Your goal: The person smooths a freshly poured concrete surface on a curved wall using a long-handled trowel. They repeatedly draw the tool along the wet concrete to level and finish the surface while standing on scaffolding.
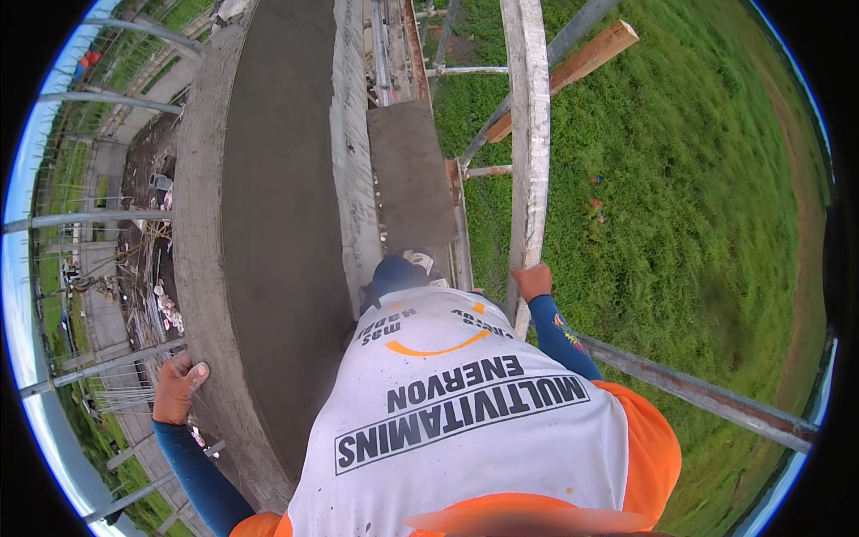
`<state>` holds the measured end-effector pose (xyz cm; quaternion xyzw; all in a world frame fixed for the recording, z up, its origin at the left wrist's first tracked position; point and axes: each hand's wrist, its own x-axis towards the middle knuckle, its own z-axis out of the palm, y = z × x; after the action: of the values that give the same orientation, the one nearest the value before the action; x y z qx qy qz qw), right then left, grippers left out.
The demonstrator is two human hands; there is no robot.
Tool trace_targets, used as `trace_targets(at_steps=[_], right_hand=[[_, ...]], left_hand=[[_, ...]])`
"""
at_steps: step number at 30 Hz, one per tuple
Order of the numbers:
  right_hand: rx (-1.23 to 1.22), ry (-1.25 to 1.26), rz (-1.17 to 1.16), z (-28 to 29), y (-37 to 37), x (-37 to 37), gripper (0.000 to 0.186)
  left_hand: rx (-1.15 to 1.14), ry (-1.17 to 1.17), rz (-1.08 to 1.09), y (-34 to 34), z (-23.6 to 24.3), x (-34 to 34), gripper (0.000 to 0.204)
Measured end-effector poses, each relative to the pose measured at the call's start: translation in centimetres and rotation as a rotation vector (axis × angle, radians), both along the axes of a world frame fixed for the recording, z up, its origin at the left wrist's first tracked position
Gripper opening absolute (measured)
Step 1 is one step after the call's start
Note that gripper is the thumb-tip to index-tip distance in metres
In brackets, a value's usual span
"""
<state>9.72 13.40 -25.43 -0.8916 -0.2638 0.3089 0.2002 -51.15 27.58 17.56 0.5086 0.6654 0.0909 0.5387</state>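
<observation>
My left hand (179, 387) is at the outer edge of a rough concrete side strip (204, 197). Its fingers are curled and the thumb lies against that edge, near the end of a metal bar (116, 362); the undersides of the fingers are hidden. My right hand (534, 281) is wrapped around a pale, weathered rail (531, 134) on the other side of my body. Between my arms, a wide strip of smooth grey concrete (279, 134) runs away from me, bordered by a lighter raised edge (353, 161).
A grey board (412, 174) lies beside the concrete. Past the rail, a wooden beam (591, 58) and a metal pipe (707, 394) stick out over grass (680, 206) far below. On the left, several metal bars cross above debris (161, 304).
</observation>
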Motion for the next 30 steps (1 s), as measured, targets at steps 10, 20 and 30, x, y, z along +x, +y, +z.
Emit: trace_targets(at_steps=[10, 20, 30], right_hand=[[0.131, -0.015, -0.052, -0.7, 1.0, 0.0, 0.053], [0.109, 0.007, -0.06, -0.6, 3.3, -0.3, 0.057], [0.191, -0.065, 0.013, -0.4, 9.9, 0.4, 0.05]], left_hand=[[-0.073, 0.096, 0.138, 0.5, -1.6, -6.5, 0.07], [0.078, -0.16, 0.087, 15.9, -1.6, 1.9, 0.103], [0.027, -0.425, -0.002, 24.3, -4.5, 4.5, 0.095]])
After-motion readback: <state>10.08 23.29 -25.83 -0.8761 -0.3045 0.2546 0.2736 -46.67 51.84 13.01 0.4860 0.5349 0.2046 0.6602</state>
